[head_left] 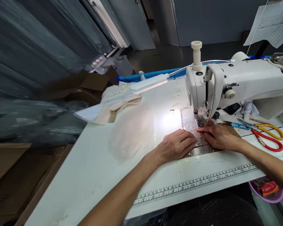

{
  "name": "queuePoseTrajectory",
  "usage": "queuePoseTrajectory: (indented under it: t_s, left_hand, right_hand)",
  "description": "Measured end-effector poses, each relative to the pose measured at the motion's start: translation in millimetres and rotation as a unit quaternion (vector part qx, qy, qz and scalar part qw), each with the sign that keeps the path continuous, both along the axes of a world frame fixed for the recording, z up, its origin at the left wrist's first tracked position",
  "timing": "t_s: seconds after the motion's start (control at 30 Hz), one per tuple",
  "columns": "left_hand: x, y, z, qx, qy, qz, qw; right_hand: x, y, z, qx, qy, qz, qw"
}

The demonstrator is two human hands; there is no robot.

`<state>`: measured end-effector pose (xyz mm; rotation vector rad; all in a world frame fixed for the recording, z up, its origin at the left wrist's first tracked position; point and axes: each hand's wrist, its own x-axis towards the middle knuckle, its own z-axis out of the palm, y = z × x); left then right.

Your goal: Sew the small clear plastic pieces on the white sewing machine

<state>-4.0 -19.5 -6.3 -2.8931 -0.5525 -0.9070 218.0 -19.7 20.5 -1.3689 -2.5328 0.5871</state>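
Head view, as seen from beside the table: the left hand [179,142] lies palm down, its fingers side by side and resting on a thin, pale cloth [190,123] with small pink marks; its thumb is hidden, so I cannot tell whether it pinches. Facing it, the right hand [215,135] touches the cloth's near right part with its forefinger, the other fingers bent; whether thumb and fingers close on the material I cannot tell. The cloth lies between the two hands and extends just beyond them, beneath the needle end of a white sewing machine [245,75]. Beyond the left hand, a slim white lamp [151,83] lights the white table [89,175]; farther left of it rests a crumpled cream fabric [129,102]. Just right of the right hand lie blue-handled snips [239,126] and, touching or nearly so, scissors [254,127] with yellow and red loops. Nearer the body than both hands, a printed ruler scale [193,185] follows the table's front edge; below the right forearm stands a purple basket [279,198].
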Motion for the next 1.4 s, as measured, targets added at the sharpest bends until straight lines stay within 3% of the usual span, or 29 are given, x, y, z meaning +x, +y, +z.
queuePoseTrajectory:
  t_s: [0.23, 0.33, 0.47, 0.7, 0.8, 0.93, 1.03, 1.2, 1.4]
  left_hand:
    - [0.6, -4.5, -1.7, -0.136, -0.082, 0.028, 0.987]
    - [1.3, -6.3, -2.6, -0.184, -0.101, 0.053, 0.976]
    - [3.3, -8.1, -1.7, -0.196, -0.107, 0.077, 0.972]
    - [5.0, -4.1, 0.2, -0.055, -0.074, 0.033, 0.995]
    - [5.4, -2.3, 0.2, -0.052, -0.047, 0.003, 0.998]
    - [5.1, -2.5, 0.3, -0.045, -0.020, -0.001, 0.999]
    - [4.7, -3.2, 0.0, -0.014, -0.012, -0.001, 1.000]
    - [4.8, -4.6, -0.7, 0.018, -0.008, 0.003, 1.000]
    - [4.8, -5.2, -0.9, 0.033, -0.009, 0.010, 0.999]
  right_hand:
    - [8.7, -0.4, -1.4, -0.021, 0.078, 0.000, 0.997]
    - [13.0, -9.3, -11.4, 0.014, 0.136, 0.062, 0.989]
    - [11.7, -17.4, -19.7, 0.060, 0.090, 0.131, 0.985]
    - [12.9, -12.5, -16.0, 0.058, 0.094, 0.165, 0.980]
    - [18.6, -6.9, -15.0, 0.026, 0.113, 0.172, 0.978]
    - [27.5, 1.2, -17.0, -0.008, 0.158, 0.090, 0.983]
    - [29.0, 1.6, -20.0, 0.020, 0.131, 0.050, 0.990]
    - [23.1, -4.7, -23.1, 0.083, 0.091, 0.062, 0.990]
    - [21.8, -5.3, -23.8, 0.098, 0.069, 0.062, 0.991]
